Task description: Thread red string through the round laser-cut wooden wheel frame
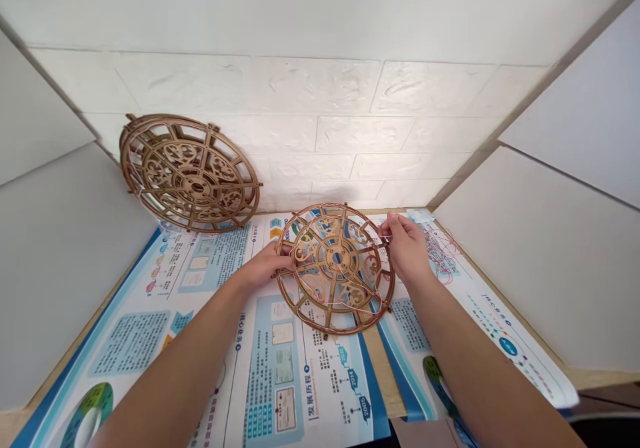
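Note:
A round openwork wooden wheel (328, 257), with spokes, scroll cut-outs and a ring hub, is tilted up above the printed sheets. My left hand (265, 266) grips its left rim, thumb in front and the other fingers partly hidden behind. At the upper right rim, my right hand (407, 248) has thumb and forefinger pinched on a thin pale wire (383, 237). More thin pinkish wire runs loosely across the wheel's face and along its rim. To the right of my right hand lies a loose tangle of pink wire (445, 255).
Several similar wooden wheels (187, 183) lean stacked against the white brick-patterned wall (365, 135) at the back left. Printed posters (200, 301) cover the wooden tabletop. White panels (560, 228) close in both sides. A small clear plastic packet (420, 216) lies at the back right.

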A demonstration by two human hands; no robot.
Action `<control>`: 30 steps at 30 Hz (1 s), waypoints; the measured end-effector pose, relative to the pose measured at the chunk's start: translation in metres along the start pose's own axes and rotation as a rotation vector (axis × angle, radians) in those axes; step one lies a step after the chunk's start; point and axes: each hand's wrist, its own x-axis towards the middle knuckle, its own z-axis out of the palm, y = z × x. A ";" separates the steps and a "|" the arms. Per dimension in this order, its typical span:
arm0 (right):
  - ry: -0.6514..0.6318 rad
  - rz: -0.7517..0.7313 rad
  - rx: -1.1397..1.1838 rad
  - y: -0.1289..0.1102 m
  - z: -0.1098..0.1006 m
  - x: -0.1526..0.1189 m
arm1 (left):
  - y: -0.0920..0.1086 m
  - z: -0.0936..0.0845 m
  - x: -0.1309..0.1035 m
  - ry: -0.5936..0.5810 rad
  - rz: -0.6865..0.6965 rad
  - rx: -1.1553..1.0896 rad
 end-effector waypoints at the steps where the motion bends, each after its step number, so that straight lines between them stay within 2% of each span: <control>1: 0.014 0.020 -0.002 0.000 -0.001 0.000 | 0.001 0.000 0.000 0.009 -0.009 -0.001; 10: 0.016 0.097 0.107 -0.013 -0.004 0.000 | 0.002 0.002 -0.001 0.029 -0.034 -0.041; 17: 0.030 0.011 0.161 -0.013 -0.010 0.003 | 0.000 0.002 -0.001 0.032 -0.030 -0.051; 24: 0.075 -0.025 0.327 -0.015 -0.017 0.008 | 0.001 0.002 -0.002 0.043 -0.023 -0.049; 30: 0.104 -0.032 0.259 -0.012 -0.021 0.009 | 0.001 0.003 -0.003 0.070 -0.043 -0.067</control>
